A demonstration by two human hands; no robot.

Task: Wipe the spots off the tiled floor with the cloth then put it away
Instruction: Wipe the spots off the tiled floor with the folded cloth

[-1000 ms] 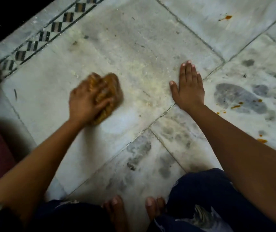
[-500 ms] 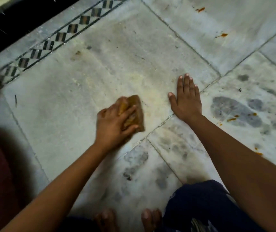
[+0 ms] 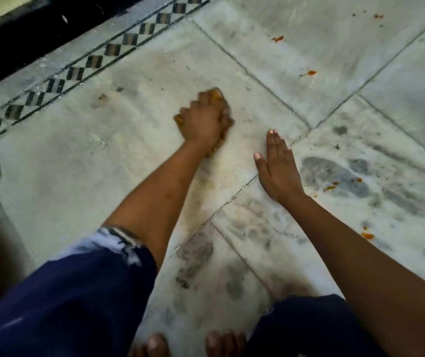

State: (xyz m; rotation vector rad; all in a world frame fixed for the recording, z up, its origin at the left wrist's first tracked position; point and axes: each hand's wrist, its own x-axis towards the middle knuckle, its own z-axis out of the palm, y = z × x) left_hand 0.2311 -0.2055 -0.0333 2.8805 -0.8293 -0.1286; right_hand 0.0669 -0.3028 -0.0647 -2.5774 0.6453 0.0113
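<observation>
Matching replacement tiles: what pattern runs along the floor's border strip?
A row of dark, striped diamond checks between thin dark lines, on the grey tiled border strip; head view.

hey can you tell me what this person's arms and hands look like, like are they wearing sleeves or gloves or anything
Both hands are bare, with no gloves, rings or watch showing. The left hand and right hand lead back to bare forearms. The only clothing on the arms is a dark blue sleeve on the left upper arm, with a white patterned band at its edge. No sleeve shows on the right arm.

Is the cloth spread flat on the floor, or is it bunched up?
Bunched up. The left hand closes over the cloth, and only small orange-brown bits show around the fingers.
</observation>
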